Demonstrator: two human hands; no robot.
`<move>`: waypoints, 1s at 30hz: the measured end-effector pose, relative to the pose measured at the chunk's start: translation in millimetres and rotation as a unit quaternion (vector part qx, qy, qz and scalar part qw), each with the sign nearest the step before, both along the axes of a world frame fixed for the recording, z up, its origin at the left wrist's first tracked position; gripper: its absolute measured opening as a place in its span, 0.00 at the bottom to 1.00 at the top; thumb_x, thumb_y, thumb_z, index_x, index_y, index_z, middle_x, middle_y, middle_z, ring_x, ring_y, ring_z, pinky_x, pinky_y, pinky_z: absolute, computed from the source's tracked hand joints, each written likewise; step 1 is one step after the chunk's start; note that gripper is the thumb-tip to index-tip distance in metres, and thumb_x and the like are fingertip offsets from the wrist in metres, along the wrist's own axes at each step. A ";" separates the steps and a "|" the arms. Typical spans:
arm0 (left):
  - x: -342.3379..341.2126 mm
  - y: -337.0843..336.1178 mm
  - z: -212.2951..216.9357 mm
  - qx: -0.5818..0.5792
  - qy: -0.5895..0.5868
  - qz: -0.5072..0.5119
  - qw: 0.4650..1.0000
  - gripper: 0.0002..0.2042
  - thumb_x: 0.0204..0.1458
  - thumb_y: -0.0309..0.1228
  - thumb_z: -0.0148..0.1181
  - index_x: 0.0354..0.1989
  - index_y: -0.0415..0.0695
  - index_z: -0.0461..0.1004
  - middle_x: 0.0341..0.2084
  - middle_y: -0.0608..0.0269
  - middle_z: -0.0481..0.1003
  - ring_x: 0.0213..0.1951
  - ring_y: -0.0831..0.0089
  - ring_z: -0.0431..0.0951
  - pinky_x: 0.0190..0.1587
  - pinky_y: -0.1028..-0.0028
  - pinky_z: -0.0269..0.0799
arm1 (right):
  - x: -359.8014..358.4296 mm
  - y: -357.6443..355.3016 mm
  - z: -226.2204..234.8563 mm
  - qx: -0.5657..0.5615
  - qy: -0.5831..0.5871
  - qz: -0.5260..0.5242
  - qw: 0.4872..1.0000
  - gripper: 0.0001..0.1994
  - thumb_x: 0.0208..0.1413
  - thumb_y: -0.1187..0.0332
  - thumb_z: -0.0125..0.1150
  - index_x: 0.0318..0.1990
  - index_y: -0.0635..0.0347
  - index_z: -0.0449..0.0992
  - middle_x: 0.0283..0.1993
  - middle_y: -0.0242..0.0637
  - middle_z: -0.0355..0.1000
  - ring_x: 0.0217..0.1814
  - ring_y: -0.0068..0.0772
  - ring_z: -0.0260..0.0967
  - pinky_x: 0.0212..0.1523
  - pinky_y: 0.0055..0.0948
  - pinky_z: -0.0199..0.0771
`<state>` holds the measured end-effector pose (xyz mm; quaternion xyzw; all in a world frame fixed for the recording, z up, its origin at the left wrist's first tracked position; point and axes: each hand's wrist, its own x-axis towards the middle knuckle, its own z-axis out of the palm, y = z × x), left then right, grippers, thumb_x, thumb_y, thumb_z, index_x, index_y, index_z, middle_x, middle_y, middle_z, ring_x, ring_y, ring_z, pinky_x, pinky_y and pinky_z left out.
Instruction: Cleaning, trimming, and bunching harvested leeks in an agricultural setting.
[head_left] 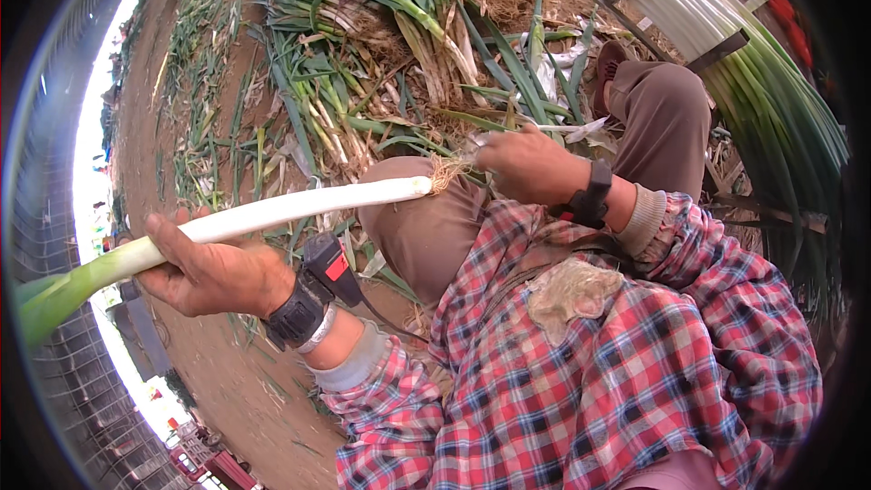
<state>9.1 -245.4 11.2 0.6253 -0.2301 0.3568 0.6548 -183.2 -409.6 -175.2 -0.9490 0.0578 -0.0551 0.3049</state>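
Note:
A long green onion (308, 203) lies across in front of me, its white stalk resting over my left knee and its pale roots (445, 172) pointing right. My left hand (213, 265) is closed around it near where the white turns green, the thumb on top. Just beyond the root end, my right hand (531, 163) is closed with its fingers curled. Whatever it may pinch is small and blurred near the roots, so I cannot make it out. The green leaves run out of the picture at the left.
Untrimmed green onions (354, 9) lie heaped on the soil ahead, with loose leaves and peelings around. At the right, a thick bundle of cleaned green onions (726, 45) rests in a metal rack (717, 51). A dark mesh sheet (54, 218) stands along the left.

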 end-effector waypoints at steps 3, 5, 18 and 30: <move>-2.7 5.8 0.9 -0.004 0.013 -0.020 1.000 0.17 0.54 0.32 0.64 0.45 0.35 0.66 0.26 0.61 0.71 0.26 0.72 0.75 0.27 0.74 0.75 | 23.8 2.8 34.4 0.266 -0.117 -0.029 0.956 0.11 0.54 0.66 0.62 0.40 0.63 0.74 0.39 0.42 0.72 0.41 0.38 0.69 0.39 0.34 0.67; -5.2 6.0 3.5 -0.017 0.021 -0.069 0.997 0.17 0.55 0.32 0.64 0.46 0.36 0.66 0.26 0.61 0.71 0.27 0.73 0.75 0.28 0.74 0.74 | 42.2 8.5 37.1 0.343 -0.111 0.005 0.933 0.12 0.55 0.65 0.63 0.41 0.64 0.74 0.38 0.41 0.72 0.41 0.34 0.69 0.40 0.33 0.67; -13.6 14.6 -1.3 -0.001 0.002 -0.072 0.997 0.22 0.55 0.33 0.63 0.53 0.35 0.64 0.26 0.63 0.69 0.27 0.76 0.71 0.27 0.76 0.69 | 47.0 17.3 37.8 0.336 -0.139 0.173 0.915 0.15 0.47 0.67 0.68 0.41 0.63 0.73 0.30 0.38 0.70 0.35 0.29 0.68 0.37 0.35 0.67; -11.4 12.1 -1.6 -0.047 0.062 -0.055 0.995 0.22 0.57 0.37 0.60 0.54 0.39 0.64 0.26 0.65 0.69 0.24 0.76 0.68 0.25 0.76 0.65 | 46.8 16.5 21.6 0.578 -0.026 0.199 0.791 0.07 0.56 0.69 0.63 0.38 0.60 0.73 0.27 0.26 0.69 0.25 0.18 0.64 0.25 0.24 0.64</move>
